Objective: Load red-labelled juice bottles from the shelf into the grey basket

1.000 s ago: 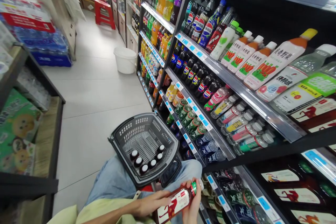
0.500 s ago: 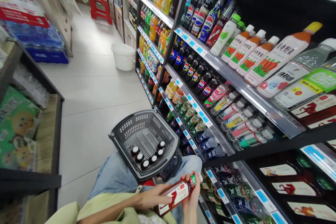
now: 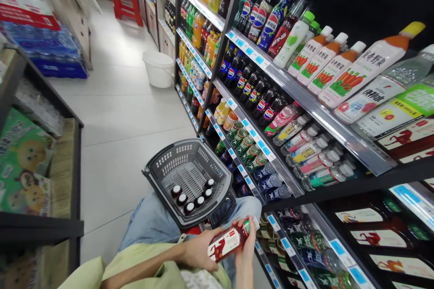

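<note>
Over my lap lies a bottle of dark reddish-brown drink (image 3: 226,243), tilted, with a white label, a red picture and a green band at its neck. My left hand (image 3: 200,249) is wrapped round its lower body. Close to the cap, my right hand (image 3: 247,246) grips the neck end. Just beyond my knees stands a grey plastic shopping basket (image 3: 162,162). Several small dark bottles (image 3: 189,208) with white caps stand inside, near the side closest to me.
Drink shelves (image 3: 285,79) fill the right side, their price-tag rails reaching close to my right knee. Left of me is a low shelf (image 3: 64,162) with green packages (image 3: 29,153). Farther up the aisle are a white bucket (image 3: 158,70), a red stool (image 3: 126,4) and wrapped water packs (image 3: 44,47).
Both hands have raised the bottle slightly and shifted it, with the left hand now covering more of its lower end. The view has tilted a little.
</note>
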Motion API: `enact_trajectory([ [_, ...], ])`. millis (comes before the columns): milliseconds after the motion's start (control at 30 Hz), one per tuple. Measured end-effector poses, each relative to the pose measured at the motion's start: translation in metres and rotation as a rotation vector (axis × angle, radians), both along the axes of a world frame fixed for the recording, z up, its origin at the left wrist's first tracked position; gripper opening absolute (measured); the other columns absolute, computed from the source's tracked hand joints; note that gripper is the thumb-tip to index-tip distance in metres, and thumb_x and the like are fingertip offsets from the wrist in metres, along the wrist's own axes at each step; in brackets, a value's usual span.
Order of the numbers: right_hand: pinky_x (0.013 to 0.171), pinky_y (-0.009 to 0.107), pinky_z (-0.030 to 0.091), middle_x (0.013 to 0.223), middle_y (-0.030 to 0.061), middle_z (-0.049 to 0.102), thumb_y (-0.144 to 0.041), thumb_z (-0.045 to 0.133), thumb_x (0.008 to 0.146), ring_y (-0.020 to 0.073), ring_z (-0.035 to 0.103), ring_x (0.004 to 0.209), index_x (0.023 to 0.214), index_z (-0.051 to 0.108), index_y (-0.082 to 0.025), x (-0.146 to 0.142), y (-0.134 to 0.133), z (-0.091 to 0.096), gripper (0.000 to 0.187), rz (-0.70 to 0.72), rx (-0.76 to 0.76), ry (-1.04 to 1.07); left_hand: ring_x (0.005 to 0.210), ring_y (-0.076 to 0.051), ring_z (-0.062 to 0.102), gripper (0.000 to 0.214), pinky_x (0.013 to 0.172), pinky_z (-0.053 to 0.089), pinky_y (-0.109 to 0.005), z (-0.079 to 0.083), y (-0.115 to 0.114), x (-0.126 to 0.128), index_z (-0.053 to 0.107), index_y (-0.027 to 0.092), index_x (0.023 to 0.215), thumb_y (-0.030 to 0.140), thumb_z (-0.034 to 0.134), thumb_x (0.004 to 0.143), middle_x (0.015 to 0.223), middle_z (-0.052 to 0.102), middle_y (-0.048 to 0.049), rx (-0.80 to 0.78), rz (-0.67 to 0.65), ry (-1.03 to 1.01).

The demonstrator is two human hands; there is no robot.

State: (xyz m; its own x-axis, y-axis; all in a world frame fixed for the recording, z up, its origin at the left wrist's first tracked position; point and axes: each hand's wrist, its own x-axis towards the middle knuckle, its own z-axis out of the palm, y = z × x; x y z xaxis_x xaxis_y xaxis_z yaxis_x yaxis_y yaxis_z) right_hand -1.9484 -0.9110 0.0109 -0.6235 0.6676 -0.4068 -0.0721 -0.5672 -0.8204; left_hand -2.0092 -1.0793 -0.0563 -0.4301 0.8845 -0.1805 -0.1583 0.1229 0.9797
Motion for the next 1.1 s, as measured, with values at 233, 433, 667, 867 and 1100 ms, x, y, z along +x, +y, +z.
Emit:
enact_trajectory([
  [233, 0.063, 0.042, 0.060, 0.061, -0.0059, 0.063, -0.062, 0.087, 0.069, 0.0245, 0.071, 0.065, 0.066, 0.066, -0.035, 0.000, 0.000, 0.002, 0.034, 0.027, -0.024, 0.023, 0.116, -0.038, 0.070, 0.095, 0.106, 0.057, -0.051, 0.036, 0.000, -0.002, 0.065, 0.039, 0.144, 0.030, 0.093, 0.053, 0.131, 0.074, -0.0031, -0.125, -0.017, 0.062],
  [433, 0.074, 0.040, 0.064, 0.067, -0.0057, 0.064, -0.062, 0.084, 0.078, 0.0236, 0.075, 0.074, 0.084, 0.071, -0.033, -0.004, 0.003, 0.004, 0.032, 0.084, -0.031, 0.138, 0.103, -0.031, 0.069, 0.090, 0.091, 0.059, -0.044, 0.043, -0.001, 0.000, 0.065, 0.028, 0.140, 0.036, 0.092, 0.054, 0.108, 0.075, -0.0035, 0.035, -0.012, -0.134],
  [667, 0.078, 0.044, 0.065, 0.090, 0.0035, 0.076, -0.074, 0.071, 0.084, 0.0286, 0.078, 0.086, 0.112, 0.071, -0.029, -0.008, -0.010, 0.021, 0.053, 0.222, 0.033, 0.167, 0.072, -0.022, 0.069, 0.104, 0.069, 0.057, -0.035, 0.037, -0.005, 0.009, 0.053, 0.022, 0.149, 0.056, 0.091, 0.058, 0.101, 0.074, -0.0069, 0.168, -0.101, -0.645],
  [867, 0.072, 0.039, 0.062, 0.081, 0.0038, 0.072, -0.070, 0.065, 0.091, 0.0268, 0.075, 0.081, 0.109, 0.071, -0.023, -0.024, -0.019, 0.031, 0.050, 0.259, 0.158, 0.068, 0.070, -0.027, 0.071, 0.084, 0.061, 0.056, -0.034, 0.050, -0.006, 0.000, 0.066, 0.019, 0.126, 0.073, 0.080, 0.063, 0.086, 0.075, -0.0084, 0.195, -0.095, -0.603],
  [1100, 0.072, 0.037, 0.061, 0.077, 0.0029, 0.075, -0.075, 0.071, 0.084, 0.0259, 0.075, 0.078, 0.105, 0.070, -0.021, -0.032, -0.009, 0.027, 0.058, 0.219, 0.225, -0.045, 0.072, -0.026, 0.071, 0.082, 0.066, 0.055, -0.034, 0.060, 0.008, 0.002, 0.063, 0.015, 0.116, 0.089, 0.068, 0.082, 0.090, 0.074, -0.0112, 0.072, 0.107, -0.485],
])
